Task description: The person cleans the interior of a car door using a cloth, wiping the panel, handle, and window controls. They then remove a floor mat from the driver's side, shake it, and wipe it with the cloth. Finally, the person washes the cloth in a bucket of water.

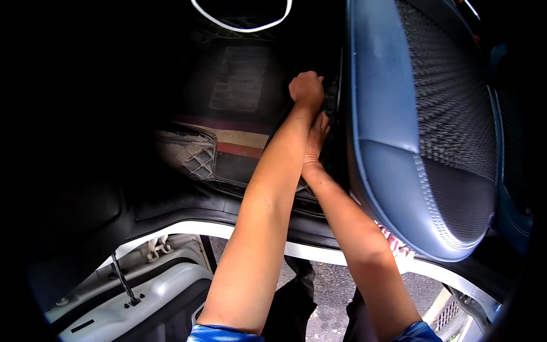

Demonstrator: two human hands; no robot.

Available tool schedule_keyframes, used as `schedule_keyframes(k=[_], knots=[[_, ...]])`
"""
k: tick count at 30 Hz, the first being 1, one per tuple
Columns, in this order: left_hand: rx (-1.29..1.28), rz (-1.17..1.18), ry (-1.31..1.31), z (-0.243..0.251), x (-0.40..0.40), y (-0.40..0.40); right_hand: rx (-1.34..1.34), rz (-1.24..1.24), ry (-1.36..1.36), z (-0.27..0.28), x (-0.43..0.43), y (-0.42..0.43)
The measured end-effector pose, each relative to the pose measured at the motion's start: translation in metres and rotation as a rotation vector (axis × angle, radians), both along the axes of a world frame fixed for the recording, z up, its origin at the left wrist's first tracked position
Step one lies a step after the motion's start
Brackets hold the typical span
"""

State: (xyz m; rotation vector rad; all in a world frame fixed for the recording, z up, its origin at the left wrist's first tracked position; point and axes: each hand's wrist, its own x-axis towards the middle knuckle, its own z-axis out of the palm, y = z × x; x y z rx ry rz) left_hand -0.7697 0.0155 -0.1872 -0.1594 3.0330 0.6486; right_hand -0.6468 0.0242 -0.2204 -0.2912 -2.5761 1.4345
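Both of my hands are inside a car's front footwell, close to the side of a blue-and-black seat [382, 102]. My left hand [307, 89] reaches farther in, its fingers curled downward over the dark floor near the seat base. Nearer to me, my right hand [318, 134] is beside the left wrist, partly covered by the left forearm. Deep shadow hides the fingertips and whatever they may hold. Left of the hands lies a dark floor mat [241, 117] with tan and red stripes, a worn heel pad [239, 79] and a dusty quilted corner [198, 160].
A white door sill [316, 252] crosses beneath my forearms. The opened car door [158, 299] is at lower left, with its check strap [122, 278]. A thin white loop [248, 30] shows at the top. Striped cloth [395, 243] sits by the seat's lower edge. Pavement [329, 295] shows below.
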Motion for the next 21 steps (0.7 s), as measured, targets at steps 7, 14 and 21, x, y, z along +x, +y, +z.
schedule_keyframes(k=[7, 14, 21], knots=[[0.211, 0.2, 0.153, -0.022, -0.001, -0.022, 0.574, -0.024, -0.028, -0.016, -0.038, 0.002], [0.407, 0.195, 0.197, -0.037, -0.002, -0.033, 0.424, -0.175, -0.004, -0.05, -0.037, 0.0], [0.42, 0.242, 0.424, -0.044, -0.005, -0.041, 0.441, -0.152, -0.021, -0.042, -0.04, -0.004]])
